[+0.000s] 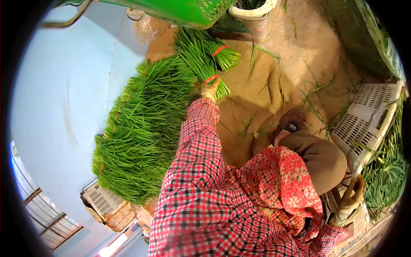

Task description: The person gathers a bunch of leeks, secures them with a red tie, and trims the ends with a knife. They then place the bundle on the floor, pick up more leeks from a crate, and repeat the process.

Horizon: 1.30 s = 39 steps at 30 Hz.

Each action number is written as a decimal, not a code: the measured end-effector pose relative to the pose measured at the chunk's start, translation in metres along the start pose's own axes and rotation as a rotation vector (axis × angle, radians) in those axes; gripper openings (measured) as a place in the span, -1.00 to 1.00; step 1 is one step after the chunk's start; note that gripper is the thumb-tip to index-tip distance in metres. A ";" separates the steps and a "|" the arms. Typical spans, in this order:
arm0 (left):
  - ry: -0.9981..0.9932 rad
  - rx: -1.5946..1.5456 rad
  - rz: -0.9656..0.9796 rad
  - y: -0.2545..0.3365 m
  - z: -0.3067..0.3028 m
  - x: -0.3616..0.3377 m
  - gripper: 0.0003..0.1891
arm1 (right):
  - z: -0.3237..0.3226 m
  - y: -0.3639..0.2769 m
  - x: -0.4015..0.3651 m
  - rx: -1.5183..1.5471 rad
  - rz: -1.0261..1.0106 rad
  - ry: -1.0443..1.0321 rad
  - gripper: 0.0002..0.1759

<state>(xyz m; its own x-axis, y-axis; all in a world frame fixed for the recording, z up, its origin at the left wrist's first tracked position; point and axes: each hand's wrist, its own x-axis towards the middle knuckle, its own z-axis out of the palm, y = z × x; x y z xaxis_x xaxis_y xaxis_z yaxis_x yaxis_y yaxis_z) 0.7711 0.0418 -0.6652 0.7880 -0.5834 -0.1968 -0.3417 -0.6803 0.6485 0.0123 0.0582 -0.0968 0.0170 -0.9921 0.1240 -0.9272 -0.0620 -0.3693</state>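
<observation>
My left hand (209, 90), in a pale glove, is closed around the cut end of a bundle of garlic chives (201, 62), just below its red band. A second banded bundle (227, 58) lies right beside it, farther from me. To the left rises a long stack of green bundles (145, 124), their red bands along the wall side. At the lower right, my gloved right hand (350, 201) has its fingers loosely curved and apart, with nothing visible in them. It is near loose chives (385, 184) by a white plastic basket (364, 115).
A green crate (184, 13) and a whitish bucket (254, 21) stand at the far side. Brown sheeting (239, 120) covers the floor, with stray leaves scattered on it. The pale blue wall (72, 85) borders the left; another basket (107, 201) sits behind the stack.
</observation>
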 end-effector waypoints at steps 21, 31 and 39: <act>-0.120 0.866 0.483 0.316 -0.103 -0.077 -0.29 | -0.022 -0.014 -0.022 -0.111 0.035 0.118 -0.59; -0.310 0.735 0.221 0.392 -0.069 -0.043 -0.52 | -0.025 -0.016 -0.036 -0.128 0.148 0.122 -0.65; -0.293 0.643 0.129 0.391 -0.062 -0.065 -0.43 | -0.019 -0.008 -0.040 -0.140 0.068 0.173 -0.62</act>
<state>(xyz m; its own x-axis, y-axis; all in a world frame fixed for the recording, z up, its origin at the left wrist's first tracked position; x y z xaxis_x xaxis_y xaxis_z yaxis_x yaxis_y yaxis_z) 0.6183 -0.1588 -0.3534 0.5815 -0.7108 -0.3956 -0.7283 -0.6716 0.1363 0.0122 0.1003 -0.0814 -0.1007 -0.9594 0.2635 -0.9671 0.0322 -0.2524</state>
